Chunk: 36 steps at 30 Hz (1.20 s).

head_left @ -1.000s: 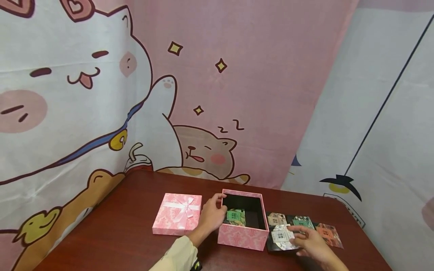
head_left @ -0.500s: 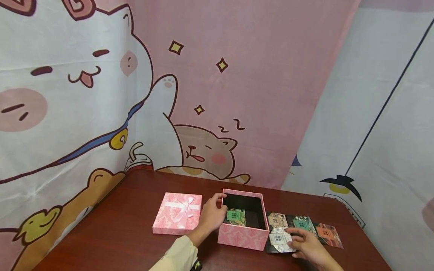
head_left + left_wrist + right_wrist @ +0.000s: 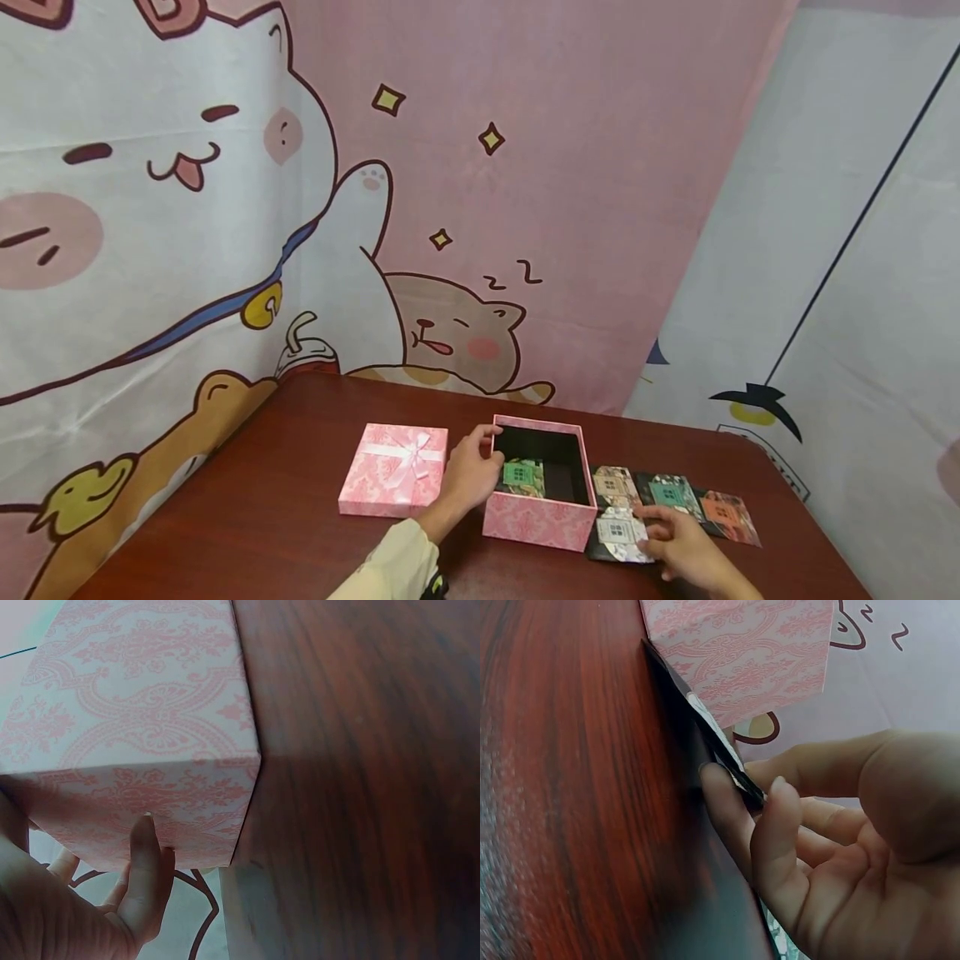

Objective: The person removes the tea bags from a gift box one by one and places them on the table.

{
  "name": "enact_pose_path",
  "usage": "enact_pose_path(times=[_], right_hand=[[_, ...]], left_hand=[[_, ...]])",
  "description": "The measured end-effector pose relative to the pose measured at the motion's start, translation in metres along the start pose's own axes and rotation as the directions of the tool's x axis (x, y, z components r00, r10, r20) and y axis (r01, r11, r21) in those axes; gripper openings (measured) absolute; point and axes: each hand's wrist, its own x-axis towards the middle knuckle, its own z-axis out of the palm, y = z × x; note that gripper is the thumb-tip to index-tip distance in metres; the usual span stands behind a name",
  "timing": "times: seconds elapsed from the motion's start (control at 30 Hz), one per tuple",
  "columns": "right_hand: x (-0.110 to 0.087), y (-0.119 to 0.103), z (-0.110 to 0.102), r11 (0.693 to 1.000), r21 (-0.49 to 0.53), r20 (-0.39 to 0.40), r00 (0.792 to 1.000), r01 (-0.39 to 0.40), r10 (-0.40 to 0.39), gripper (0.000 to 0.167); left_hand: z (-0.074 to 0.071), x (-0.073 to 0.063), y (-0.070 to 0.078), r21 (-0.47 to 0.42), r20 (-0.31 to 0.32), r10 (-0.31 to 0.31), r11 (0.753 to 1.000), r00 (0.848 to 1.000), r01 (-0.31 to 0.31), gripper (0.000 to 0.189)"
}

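Note:
An uncovered pink gift box (image 3: 538, 523) with a dark inside stands at the middle front of the table. My left hand (image 3: 471, 473) holds its left side, fingertips over the rim; in the left wrist view one finger (image 3: 146, 844) lies along the patterned outer wall. A flat green-labelled packet (image 3: 522, 477) lies inside the box. To the right of the box, my right hand (image 3: 684, 546) pinches the edge of a flat black packet with a white label (image 3: 619, 531). The right wrist view shows this packet (image 3: 718, 739) edge-on, tilted, with one finger beneath its edge.
The pink lid (image 3: 395, 468) with a ribbon bow lies left of the box. Beyond my right hand lie a beige packet (image 3: 613, 484), a teal-labelled packet (image 3: 667, 492) and an orange one (image 3: 726, 515). A cartoon-print curtain (image 3: 585, 208) hangs behind the table (image 3: 247, 508).
My right hand and the white-labelled packet have shifted slightly left towards the box, and the packet has turned a little. The left hand stays at the box's rim.

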Motion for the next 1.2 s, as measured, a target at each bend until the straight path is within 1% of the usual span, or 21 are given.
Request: enact_pose_path(times=[0.17, 0.33, 0.4, 0.53, 0.73, 0.87, 0.93, 1.07, 1.2], right_hand=[[-0.001, 0.000, -0.003, 0.999, 0.001, 0.036, 0.999, -0.033, 0.033, 0.050], [-0.003, 0.002, -0.003, 1.000, 0.026, 0.085, 0.996, -0.013, 0.011, 0.049], [-0.003, 0.002, -0.003, 1.000, 0.011, 0.083, 0.996, -0.018, 0.017, 0.048], [-0.004, -0.002, -0.003, 0.997, -0.064, 0.045, 0.997, -0.053, 0.056, 0.045], [-0.009, -0.011, -0.006, 0.985, -0.156, 0.010, 0.997, -0.078, 0.081, 0.044], [-0.012, -0.016, -0.009, 0.972, -0.200, -0.056, 0.992, -0.126, 0.117, 0.045], [-0.012, -0.019, -0.011, 0.973, -0.197, -0.080, 0.991, -0.123, 0.109, 0.046], [-0.010, -0.024, -0.012, 0.983, -0.168, -0.124, 0.991, -0.077, 0.056, 0.049], [-0.007, -0.030, -0.009, 0.986, -0.156, -0.196, 0.980, -0.057, 0.026, 0.049]], left_hand=[[0.001, 0.000, -0.001, -0.007, 0.000, -0.001, 1.000, 1.000, 0.001, 0.032], [0.001, 0.000, -0.001, -0.010, 0.004, -0.004, 1.000, 1.000, 0.004, 0.032], [0.001, 0.000, -0.001, -0.005, 0.001, -0.003, 1.000, 1.000, 0.003, 0.032], [0.001, 0.000, -0.001, -0.005, -0.001, 0.000, 1.000, 1.000, 0.000, 0.032], [0.002, 0.000, -0.002, -0.001, -0.005, 0.007, 1.000, 1.000, -0.007, 0.032], [0.003, 0.000, -0.004, 0.007, -0.018, 0.026, 1.000, 0.999, -0.026, 0.033], [0.003, 0.001, -0.004, 0.008, -0.024, 0.033, 0.999, 0.999, -0.032, 0.033], [0.003, 0.001, -0.005, 0.005, -0.022, 0.031, 1.000, 0.999, -0.031, 0.033], [0.003, 0.001, -0.004, -0.004, -0.007, 0.021, 1.000, 1.000, -0.021, 0.033]])
